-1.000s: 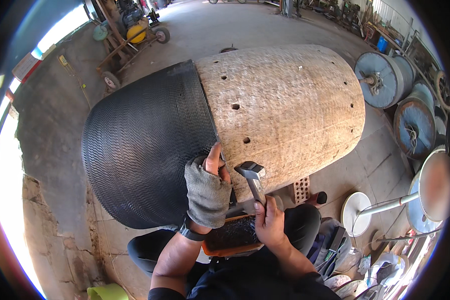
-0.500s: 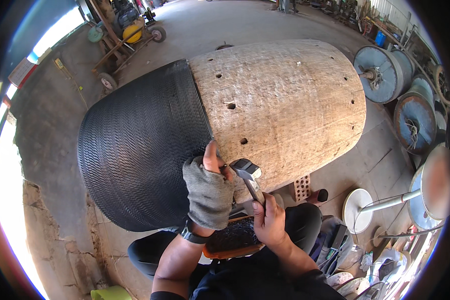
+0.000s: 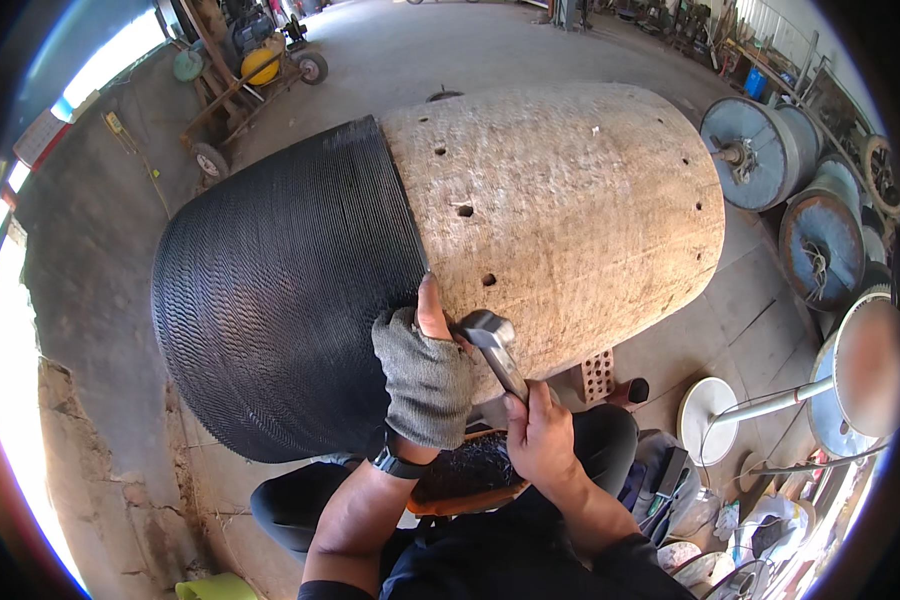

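A large pale wooden drum (image 3: pixel 570 190) with small dark holes lies across the view, its left part covered in tightly ridged black wrapping (image 3: pixel 270 270). My left hand (image 3: pixel 425 375), in a grey fingerless glove, rests at the seam, one finger extended along it, the others bent around something I cannot make out. My right hand (image 3: pixel 538 430) grips a hammer (image 3: pixel 500 350), whose metal head sits just beside my left fingers. Below the drum, by my legs, an orange tray (image 3: pixel 460 501) holds small dark pieces, too small to name.
Metal reels (image 3: pixel 745 150) line the right side, with white discs on a pipe (image 3: pixel 775 405) nearer me. A perforated brick (image 3: pixel 597 375) is under the drum. A wheeled machine (image 3: pixel 260 65) stands back left beside a grey wall (image 3: pixel 100 300); a green container (image 3: pixel 215 588) lies at lower left.
The hammer head has shifted slightly up and left, closer to my left fingers. My left hand stays at the seam. The whole view has shifted slightly.
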Tool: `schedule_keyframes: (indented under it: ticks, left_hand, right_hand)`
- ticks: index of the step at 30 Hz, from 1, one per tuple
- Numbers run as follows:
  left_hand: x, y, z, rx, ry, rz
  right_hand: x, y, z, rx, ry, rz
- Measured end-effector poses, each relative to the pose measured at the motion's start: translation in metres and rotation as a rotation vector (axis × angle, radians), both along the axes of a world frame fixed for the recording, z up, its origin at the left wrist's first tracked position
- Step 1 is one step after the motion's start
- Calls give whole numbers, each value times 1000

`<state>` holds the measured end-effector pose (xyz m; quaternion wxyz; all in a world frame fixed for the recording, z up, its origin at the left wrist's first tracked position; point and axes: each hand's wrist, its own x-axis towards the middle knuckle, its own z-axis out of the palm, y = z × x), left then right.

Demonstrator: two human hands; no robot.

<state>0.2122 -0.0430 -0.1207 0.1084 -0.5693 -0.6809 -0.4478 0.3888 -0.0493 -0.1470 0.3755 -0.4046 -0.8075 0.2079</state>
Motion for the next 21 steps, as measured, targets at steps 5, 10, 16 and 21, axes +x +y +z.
schedule_keyframes:
  ticks: [5,10,16,21]
  left_hand:
    - [6,-10,13,-38,84,54]
    - [16,-60,-10,46,168,-44]
    - [49,-103,-88,-398,292,-481]
    - [63,-107,-138,-522,225,-557]
  right_hand:
    - [0,-7,-2,62,43,-3]
    - [2,-12,-8,95,282,-23]
    - [3,-4,-17,78,93,67]
    - [-7,2,-28,125,103,7]
